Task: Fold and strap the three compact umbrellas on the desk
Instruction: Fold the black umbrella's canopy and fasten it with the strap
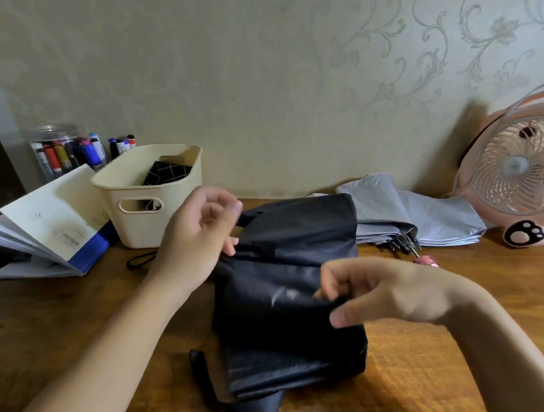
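From my seat at the remote feed, at nine o'clock on the desk lies an open book, with a jar of markers behind it at ten. Just right of the book stands a cream basket holding a black grid-patterned item; I cannot tell what it is. A black cord loop lies in front of the basket. My left hand is curled and pinches the far left edge of the black umbrella, which sits collapsed at centre frame, its canopy in loose folds and a strap trailing at seven o'clock. My right hand grips a fold of the same canopy at its three o'clock side. Beyond it at two o'clock, the grey umbrella lies flattened and unstrapped, beside a pink fan at three o'clock.
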